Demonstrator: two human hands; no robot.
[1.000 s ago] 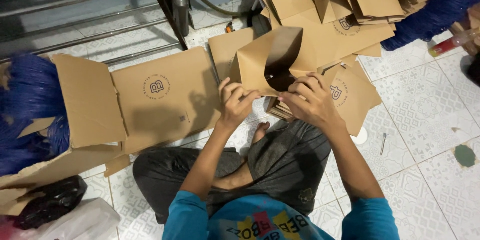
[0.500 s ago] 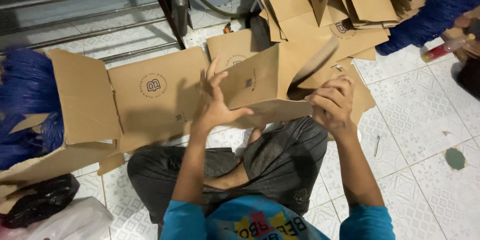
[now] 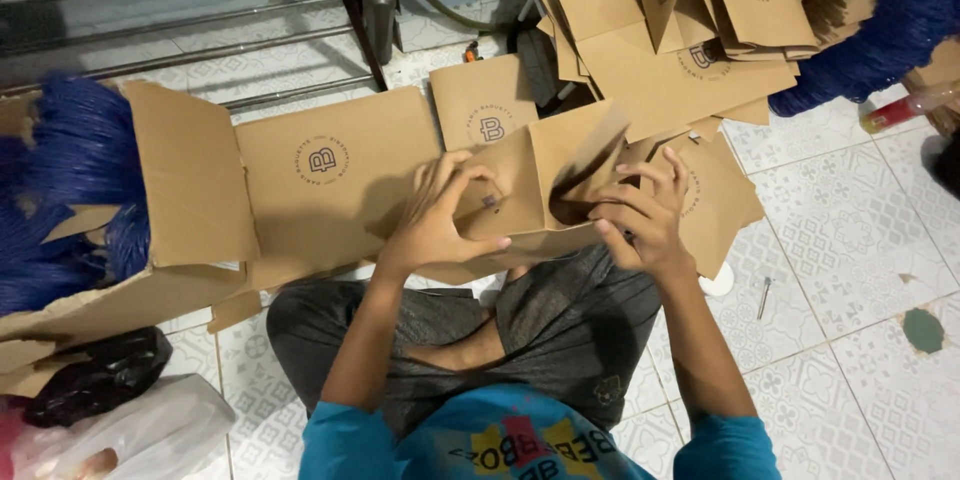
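Note:
A brown paper bag (image 3: pixel 545 175) lies half unfolded over my lap, its mouth gaping toward the upper right. My left hand (image 3: pixel 440 215) presses and pinches its left part, fingers curled on the paper. My right hand (image 3: pixel 645 215) grips the bag's right edge by the opening, fingers spread along the fold. A printed flat bag (image 3: pixel 480 115) lies just behind it on the floor.
A heap of flat brown bags (image 3: pixel 680 30) fills the upper right. A large open cardboard box (image 3: pixel 300 170) holds bags at left, with blue cord bundles (image 3: pixel 70 180) beside it and more blue cord (image 3: pixel 890 20) at far right. A plastic sack (image 3: pixel 130 430) sits lower left.
The bag has been turned and lowered toward my lap. My left hand came down from the bag's upper side onto its left part; my right hand shifted to the opening's edge.

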